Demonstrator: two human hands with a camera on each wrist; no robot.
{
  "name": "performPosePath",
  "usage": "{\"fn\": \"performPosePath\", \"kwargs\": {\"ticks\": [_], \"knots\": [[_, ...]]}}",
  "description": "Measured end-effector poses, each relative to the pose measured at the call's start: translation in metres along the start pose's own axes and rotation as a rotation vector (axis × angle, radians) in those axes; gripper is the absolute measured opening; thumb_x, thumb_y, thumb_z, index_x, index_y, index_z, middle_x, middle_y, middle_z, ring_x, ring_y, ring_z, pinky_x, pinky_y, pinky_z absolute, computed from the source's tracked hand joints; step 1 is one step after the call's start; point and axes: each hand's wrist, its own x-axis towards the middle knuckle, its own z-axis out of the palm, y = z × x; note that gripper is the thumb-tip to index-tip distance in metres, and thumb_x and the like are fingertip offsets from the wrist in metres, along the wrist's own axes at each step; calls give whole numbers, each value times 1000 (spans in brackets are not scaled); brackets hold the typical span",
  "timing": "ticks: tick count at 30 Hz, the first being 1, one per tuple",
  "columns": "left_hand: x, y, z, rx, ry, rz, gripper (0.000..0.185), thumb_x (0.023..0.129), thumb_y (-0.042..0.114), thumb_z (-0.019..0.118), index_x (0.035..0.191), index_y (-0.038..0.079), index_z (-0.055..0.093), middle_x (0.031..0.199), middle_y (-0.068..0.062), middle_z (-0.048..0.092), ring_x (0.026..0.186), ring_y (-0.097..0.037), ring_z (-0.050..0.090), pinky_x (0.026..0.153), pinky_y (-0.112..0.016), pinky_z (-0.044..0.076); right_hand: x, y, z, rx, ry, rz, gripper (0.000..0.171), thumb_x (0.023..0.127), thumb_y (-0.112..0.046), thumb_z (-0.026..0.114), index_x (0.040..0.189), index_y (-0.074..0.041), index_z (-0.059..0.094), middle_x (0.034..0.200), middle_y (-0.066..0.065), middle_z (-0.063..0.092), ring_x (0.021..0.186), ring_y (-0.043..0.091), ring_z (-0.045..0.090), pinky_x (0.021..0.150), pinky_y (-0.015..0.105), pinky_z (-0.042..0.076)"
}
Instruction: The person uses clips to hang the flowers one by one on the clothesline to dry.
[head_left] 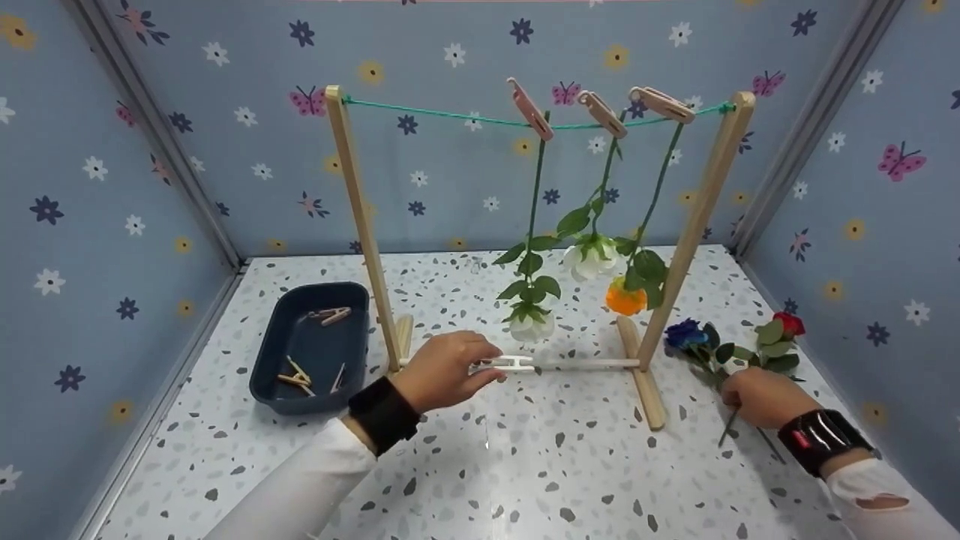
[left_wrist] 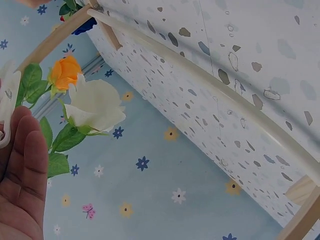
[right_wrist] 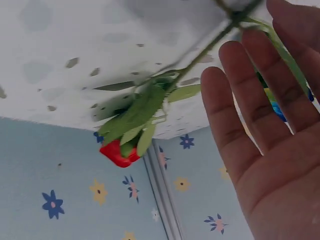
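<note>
A white clip is pinched by L hand at the rack's crossbar. R hand, fingers straight, is laid over flower stems nr table's right edge.

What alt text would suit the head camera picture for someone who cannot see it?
A left hand holds a white clip beside a small wooden drying rack where three flowers hang; the right hand rests on the flower stems lying on the table.
</note>
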Motion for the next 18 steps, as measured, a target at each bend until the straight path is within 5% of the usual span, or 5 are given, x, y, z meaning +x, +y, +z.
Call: {"fn": "performPosePath", "kwargs": {"ticks": [7, 18], "knots": [[-3, -2, -1, -5, 23, 20, 15, 97, 18, 83, 103, 5, 80, 92, -7, 79, 80, -21, 73, 72, -35, 62, -5, 7, 6, -84, 15, -42, 35, 72, 14, 77, 73, -21, 72, 75, -6, 68, 68, 14, 61, 61, 38, 54], [-3, -3, -5, -11, 11, -8, 15, 98, 20, 82, 103, 6, 81, 92, -6, 79, 79, -20, 73, 72, -36, 62, -3, 17, 12, -178, 126, -159, 22, 76, -3, 90, 76, -22, 79, 75, -7, 69, 68, 17, 64, 62, 38, 58]]}}
